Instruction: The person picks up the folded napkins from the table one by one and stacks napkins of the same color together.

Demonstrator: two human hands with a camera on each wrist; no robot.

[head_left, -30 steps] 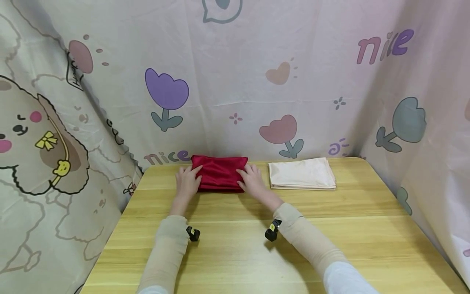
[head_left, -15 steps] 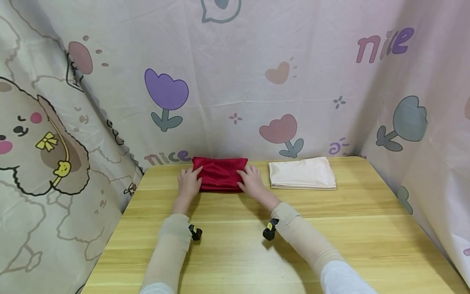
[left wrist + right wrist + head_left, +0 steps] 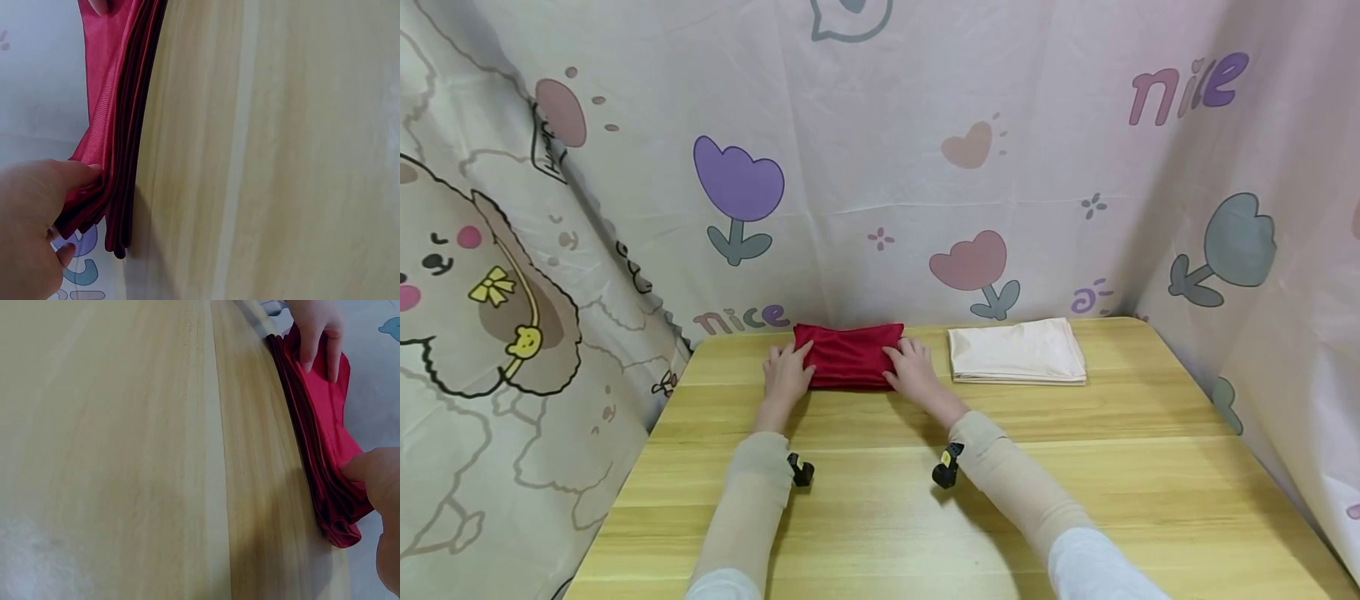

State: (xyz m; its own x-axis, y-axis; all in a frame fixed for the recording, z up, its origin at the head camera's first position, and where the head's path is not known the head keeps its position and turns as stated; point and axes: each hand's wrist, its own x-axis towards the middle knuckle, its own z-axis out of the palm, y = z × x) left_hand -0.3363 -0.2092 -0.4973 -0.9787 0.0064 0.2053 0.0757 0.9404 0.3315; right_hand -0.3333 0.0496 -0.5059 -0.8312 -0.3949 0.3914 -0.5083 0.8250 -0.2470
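Note:
A folded red satin cloth lies near the back edge of the table, its stacked layers facing me. My left hand grips its left end, and my right hand holds the right end. In the left wrist view, the left thumb presses on top while a finger shows below the raised upper layers. The right wrist view has the right thumb on the cloth's top face; the other right fingers are mostly hidden. Beside the right hand lies a folded cream cloth.
The wooden table ends at a printed curtain just behind the cloths. More curtain hangs along the left and right sides. A small black camera sits on the left wrist, another black camera on the right.
The red cloth's back edge has come slightly lower in the head view. Both wrists have drawn a little closer together, with the hands still on the cloth. The cream cloth stays in place.

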